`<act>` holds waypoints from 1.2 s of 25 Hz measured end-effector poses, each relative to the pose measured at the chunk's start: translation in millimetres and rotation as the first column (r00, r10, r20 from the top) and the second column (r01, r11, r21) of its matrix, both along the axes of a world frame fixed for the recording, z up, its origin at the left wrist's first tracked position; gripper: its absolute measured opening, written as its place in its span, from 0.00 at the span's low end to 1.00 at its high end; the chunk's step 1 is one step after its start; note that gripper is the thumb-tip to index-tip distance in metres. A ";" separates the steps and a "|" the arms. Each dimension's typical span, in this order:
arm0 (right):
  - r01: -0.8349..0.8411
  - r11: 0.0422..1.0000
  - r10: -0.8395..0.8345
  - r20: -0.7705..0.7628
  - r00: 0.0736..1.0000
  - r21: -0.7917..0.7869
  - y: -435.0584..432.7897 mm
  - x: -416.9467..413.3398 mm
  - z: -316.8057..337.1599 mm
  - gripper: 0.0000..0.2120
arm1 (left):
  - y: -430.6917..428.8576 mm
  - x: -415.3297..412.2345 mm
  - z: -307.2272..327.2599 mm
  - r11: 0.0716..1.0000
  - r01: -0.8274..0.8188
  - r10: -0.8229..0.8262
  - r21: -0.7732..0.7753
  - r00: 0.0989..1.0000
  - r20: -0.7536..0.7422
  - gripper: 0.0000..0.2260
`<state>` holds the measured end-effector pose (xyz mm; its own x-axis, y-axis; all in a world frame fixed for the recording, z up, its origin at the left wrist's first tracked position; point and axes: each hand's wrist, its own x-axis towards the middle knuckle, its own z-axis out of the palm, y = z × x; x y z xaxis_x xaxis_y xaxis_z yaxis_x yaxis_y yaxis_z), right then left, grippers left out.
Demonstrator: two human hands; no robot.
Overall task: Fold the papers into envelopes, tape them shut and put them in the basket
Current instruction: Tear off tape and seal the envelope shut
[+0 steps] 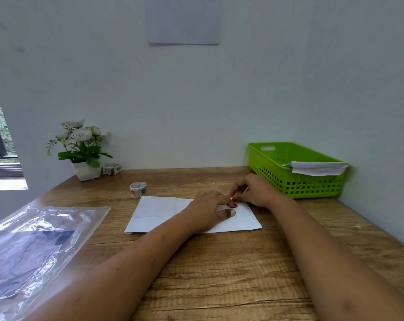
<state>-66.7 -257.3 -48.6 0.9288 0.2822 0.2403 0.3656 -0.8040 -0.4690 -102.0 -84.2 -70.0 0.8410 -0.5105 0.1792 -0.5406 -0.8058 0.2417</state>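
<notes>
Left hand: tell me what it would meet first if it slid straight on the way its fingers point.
Almost at once the right hand, whose fingertips nearly touch the left hand over the folded paper. Depth is unclear.

Matt paper, grained wood table, glossy bag

The left hand covers the middle of the paper, so any fold there can't be read. At the fingertips there's a small reddish scrap, too tiny to identify. The right hand hides the paper's far corner. The basket walls mask most of the white sheet inside. The plastic bag runs off the left edge, its contents blurred.
</notes>
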 end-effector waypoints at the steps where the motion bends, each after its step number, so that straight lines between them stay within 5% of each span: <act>1: 0.015 1.000 -0.015 -0.001 1.000 0.003 -1.0 1.2 -1.5 0.04 | -0.1 -0.3 0.4 1.000 0.002 -0.002 -0.009 1.000 0.004 0.16; 11: 0.220 0.966 -0.205 -0.112 0.972 0.134 3.9 5.9 -2.7 0.03 | -0.7 1.6 3.4 0.993 -0.067 0.075 0.092 0.994 -0.082 0.22; 21: 0.429 0.881 -0.356 -0.317 0.879 0.199 8.2 15.2 -3.2 0.18 | 0.5 3.1 19.2 0.953 -0.002 0.016 0.304 0.999 -0.044 0.27; 30: 0.377 0.882 -0.273 -0.346 0.898 0.282 2.0 3.5 1.9 0.08 | 4.4 2.6 10.6 0.958 -0.033 0.032 0.286 0.999 0.007 0.25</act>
<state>-63.2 -255.3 -46.7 0.9950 -0.0966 -0.0266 -0.0818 -0.6294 -0.7727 -99.4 -79.8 -59.4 0.8575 -0.5134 0.0321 -0.5136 -0.8580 -0.0027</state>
